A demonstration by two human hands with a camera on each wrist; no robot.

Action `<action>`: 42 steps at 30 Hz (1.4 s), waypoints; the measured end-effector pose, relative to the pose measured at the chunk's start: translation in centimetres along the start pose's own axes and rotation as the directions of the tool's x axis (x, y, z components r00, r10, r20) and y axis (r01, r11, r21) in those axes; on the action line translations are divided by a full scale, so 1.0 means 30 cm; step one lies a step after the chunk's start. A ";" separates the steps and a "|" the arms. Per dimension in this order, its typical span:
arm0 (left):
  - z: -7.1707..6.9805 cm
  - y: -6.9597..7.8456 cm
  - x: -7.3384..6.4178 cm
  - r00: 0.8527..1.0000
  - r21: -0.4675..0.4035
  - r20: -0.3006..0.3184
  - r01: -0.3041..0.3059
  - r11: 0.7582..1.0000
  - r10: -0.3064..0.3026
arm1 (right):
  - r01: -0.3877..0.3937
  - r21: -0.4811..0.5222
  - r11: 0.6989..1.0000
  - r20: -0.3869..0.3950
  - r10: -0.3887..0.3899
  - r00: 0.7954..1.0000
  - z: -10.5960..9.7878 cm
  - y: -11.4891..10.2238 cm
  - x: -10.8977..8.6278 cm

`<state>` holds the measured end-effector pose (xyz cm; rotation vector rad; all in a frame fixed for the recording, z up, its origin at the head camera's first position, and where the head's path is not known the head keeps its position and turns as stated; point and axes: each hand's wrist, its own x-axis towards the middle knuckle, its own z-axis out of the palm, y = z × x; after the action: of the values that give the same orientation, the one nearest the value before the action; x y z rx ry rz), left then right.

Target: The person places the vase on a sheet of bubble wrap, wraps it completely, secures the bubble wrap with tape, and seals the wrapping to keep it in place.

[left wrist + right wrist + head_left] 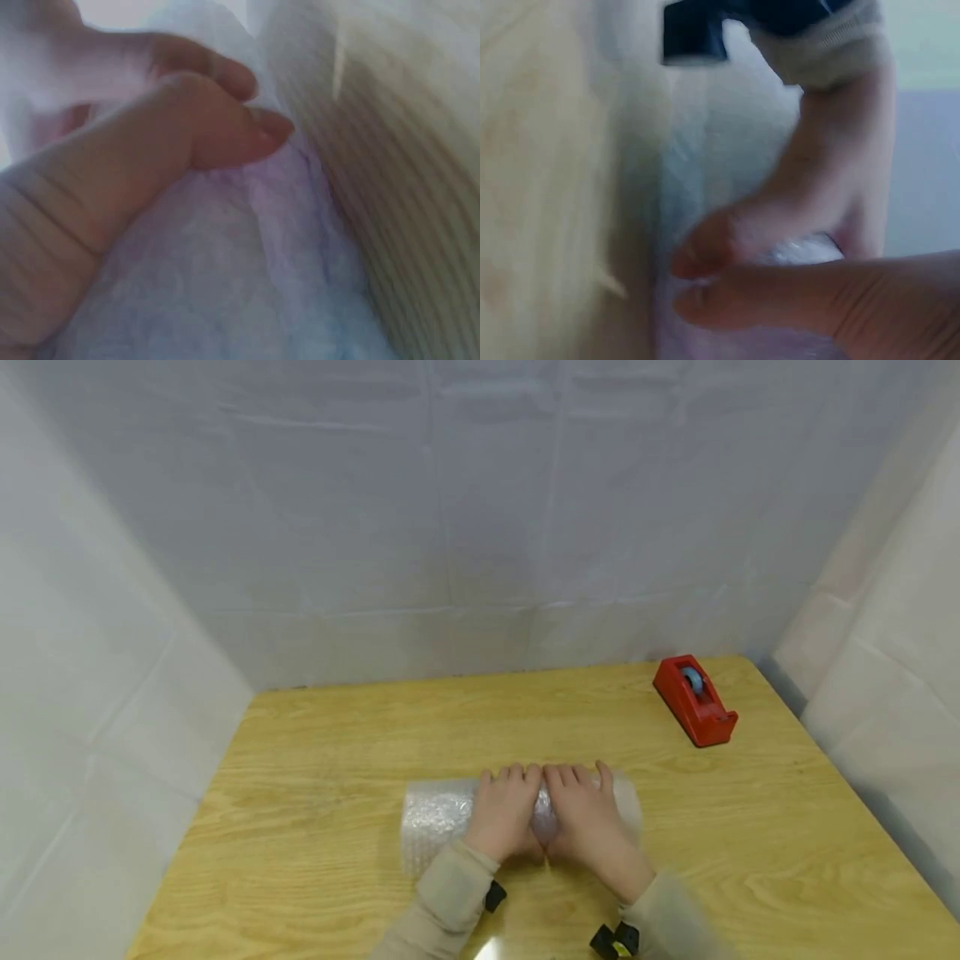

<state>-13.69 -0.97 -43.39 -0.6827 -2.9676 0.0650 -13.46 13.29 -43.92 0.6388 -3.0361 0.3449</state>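
Note:
A roll of clear bubble wrap (438, 818) lies crosswise near the front of the table. My left hand (506, 814) grips it left of its middle, fingers over the top and far side. Right beside it, my right hand (588, 818) holds the roll the same way, its index fingers' side close to the left hand. In the left wrist view, the left thumb (202, 135) presses the near side of the wrap (210, 277). Both thumb tips nearly meet in the right wrist view, the right thumb (780, 296) below the left. Whatever lies inside the roll is hidden; a purplish tint shows between the hands.
A red tape dispenser (693, 702) with a blue-cored tape roll stands at the table's back right. The wooden table (322, 752) is bordered by pale sheeting (480, 527) at the back and both sides.

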 end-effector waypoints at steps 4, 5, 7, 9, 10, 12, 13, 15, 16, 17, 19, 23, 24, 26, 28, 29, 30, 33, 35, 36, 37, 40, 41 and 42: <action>-0.007 -0.006 0.009 0.998 -0.059 0.066 0.024 0.998 -0.020 | -0.001 -0.023 1.000 -0.076 -0.001 0.997 0.019 -0.014 -0.014; -0.008 -0.006 0.010 0.997 -0.069 0.080 0.030 0.997 -0.025 | 0.000 -0.025 1.000 -0.090 -0.002 0.996 0.024 -0.015 -0.015; -0.012 -0.005 0.013 0.994 -0.081 0.102 0.040 0.996 -0.032 | 0.001 -0.020 1.000 -0.109 -0.003 0.994 0.031 -0.014 -0.014; -0.014 -0.005 0.016 0.992 -0.086 0.117 0.054 0.995 -0.044 | 0.007 -0.011 1.000 -0.122 -0.008 0.992 0.034 -0.010 -0.011; -0.014 -0.005 0.017 0.991 -0.086 0.122 0.058 0.995 -0.048 | 0.009 -0.008 1.000 -0.125 -0.010 0.992 0.035 -0.008 -0.009; -0.013 -0.005 0.017 0.992 -0.083 0.120 0.058 0.995 -0.048 | 0.011 -0.007 1.000 -0.125 -0.012 0.992 0.034 -0.004 -0.005; -0.013 -0.005 0.017 0.993 -0.077 0.112 0.053 0.996 -0.045 | 0.012 -0.005 1.000 -0.125 -0.012 0.992 0.033 -0.002 -0.004; -0.012 -0.004 0.016 0.995 -0.064 0.096 0.043 0.997 -0.037 | 0.014 -0.005 1.000 -0.126 -0.014 0.992 0.029 -0.001 -0.002; -0.011 -0.003 0.014 0.996 -0.051 0.088 0.035 0.998 -0.030 | 0.015 -0.003 1.000 -0.127 -0.016 0.992 0.028 -0.001 -0.002; -0.011 -0.002 0.011 0.996 -0.041 0.081 0.027 0.999 -0.024 | 0.016 -0.002 1.000 -0.126 -0.016 0.992 0.026 -0.001 -0.001; -0.008 0.000 0.007 0.998 -0.012 0.064 0.016 1.000 -0.016 | 0.018 0.007 1.000 -0.124 -0.017 0.992 0.024 -0.002 0.000; -0.002 0.004 -0.003 0.999 0.036 0.037 0.011 0.999 -0.012 | 0.019 -0.001 1.000 -0.114 -0.019 0.993 0.024 -0.002 0.008; -0.001 0.005 -0.005 0.999 0.045 0.030 0.011 0.999 -0.013 | 0.019 -0.004 1.000 -0.109 -0.019 0.994 0.023 -0.002 0.009; 0.000 0.006 -0.008 1.000 0.055 0.021 0.010 0.998 -0.011 | 0.017 -0.015 1.000 -0.095 -0.018 0.995 0.022 -0.002 0.012; -0.001 0.008 -0.013 1.000 0.052 0.020 0.000 0.999 -0.001 | 0.011 -0.017 1.000 -0.068 -0.013 0.998 0.017 -0.004 0.010; -0.001 0.008 -0.014 1.000 0.051 0.023 -0.007 0.999 0.006 | 0.008 -0.019 1.000 -0.051 -0.009 0.999 0.013 -0.004 0.008; -0.002 0.009 -0.016 1.000 0.045 0.026 -0.015 0.999 0.014 | 0.007 -0.022 1.000 -0.035 -0.008 0.999 0.008 -0.004 0.006; -0.009 0.012 -0.024 0.999 0.012 0.042 -0.035 0.999 0.035 | 0.010 -0.024 1.000 0.017 -0.010 1.000 -0.011 -0.005 -0.005; -0.013 0.014 -0.028 0.998 -0.013 0.055 -0.043 0.999 0.043 | 0.016 -0.020 1.000 0.053 -0.015 0.998 -0.024 -0.005 -0.010; -0.016 0.015 -0.030 0.997 -0.023 0.058 -0.045 0.999 0.047 | 0.021 -0.014 1.000 0.069 -0.020 0.997 -0.030 -0.004 -0.012; -0.018 0.016 -0.031 0.997 -0.031 0.062 -0.046 0.998 0.048 | 0.023 -0.007 1.000 0.088 -0.022 0.996 -0.035 -0.004 -0.013; -0.020 0.019 -0.033 0.996 -0.048 0.070 -0.044 0.998 0.047 | 0.030 0.017 0.999 0.135 -0.032 0.990 -0.044 0.000 -0.013; -0.021 0.020 -0.033 0.996 -0.051 0.074 -0.039 0.998 0.043 | 0.033 0.024 0.999 0.144 -0.036 0.989 -0.044 0.001 -0.012; -0.022 0.022 -0.033 0.996 -0.055 0.074 -0.035 0.998 0.039 | 0.033 0.029 0.999 0.152 -0.037 0.988 -0.044 0.004 -0.010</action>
<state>-12.45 -0.81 -42.87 -0.7582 -3.0391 0.0141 -13.26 13.79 -42.66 0.7536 -3.1644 0.3519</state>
